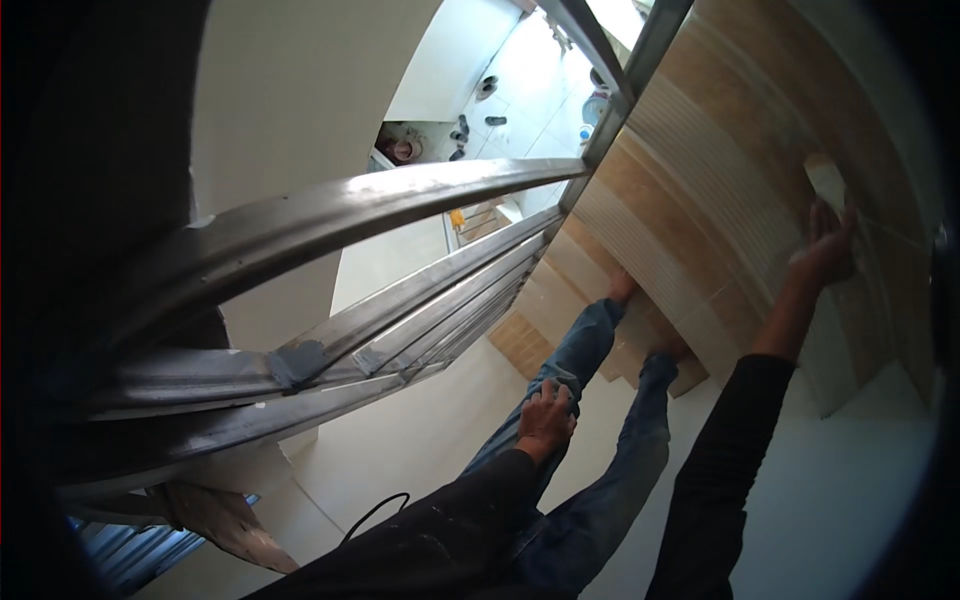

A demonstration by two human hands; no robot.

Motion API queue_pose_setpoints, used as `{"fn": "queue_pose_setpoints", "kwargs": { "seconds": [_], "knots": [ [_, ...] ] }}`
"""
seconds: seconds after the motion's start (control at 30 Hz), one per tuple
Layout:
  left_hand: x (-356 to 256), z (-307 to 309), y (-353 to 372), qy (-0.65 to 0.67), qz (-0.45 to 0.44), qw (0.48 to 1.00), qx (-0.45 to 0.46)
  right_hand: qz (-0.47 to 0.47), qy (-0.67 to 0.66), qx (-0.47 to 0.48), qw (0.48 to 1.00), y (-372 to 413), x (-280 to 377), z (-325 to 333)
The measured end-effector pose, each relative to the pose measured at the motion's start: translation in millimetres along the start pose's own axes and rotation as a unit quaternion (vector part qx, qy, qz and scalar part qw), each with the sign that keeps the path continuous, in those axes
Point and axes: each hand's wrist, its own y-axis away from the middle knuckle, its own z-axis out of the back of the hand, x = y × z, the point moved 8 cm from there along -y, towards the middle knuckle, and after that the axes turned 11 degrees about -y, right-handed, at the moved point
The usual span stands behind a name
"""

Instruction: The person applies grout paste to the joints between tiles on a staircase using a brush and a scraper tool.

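Note:
My right hand [830, 250] reaches out over the tiled stairs at the upper right. Its fingers are closed on a pale flat piece [826, 182], which lies against or just over a brown stair tile [775, 150]; I cannot make out its kind. My left hand [546, 418] rests on the knee of my jeans [590, 345], with its fingers spread over the cloth and nothing in them. Both my bare feet are on the lower steps.
A metal stair railing [380, 195] with several bars runs along the left side. Beyond it, far below, several shoes [495, 120] lie on a white tiled floor [525, 85]. A pale wall [800, 480] borders the steps at the lower right. A dark cable [375, 508] loops near my left sleeve.

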Motion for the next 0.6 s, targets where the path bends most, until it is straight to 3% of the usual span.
{"fn": "queue_pose_setpoints", "kwargs": {
  "seconds": [0.17, 0.3, 0.5, 0.6],
  "knots": [
    [1, 12, -4, -0.003, 0.006, 1.0, -0.029, 0.028, 0.02, -0.132, 0.991, -29, -4, 37],
    [6, 11, -10, 0.0, 0.021, 0.999, -0.027, -0.037, 0.004, 0.037, 0.999, -46, -62, -13],
    [3, 27, -4, -0.004, 0.005, 1.0, -0.027, 0.078, 0.134, 0.129, 0.979, -121, -78, 44],
    [3, 30, -2, -0.017, 0.0, 1.0, -0.024, 0.108, 0.172, 0.153, 0.967, -129, -103, 39]
  ]
}}
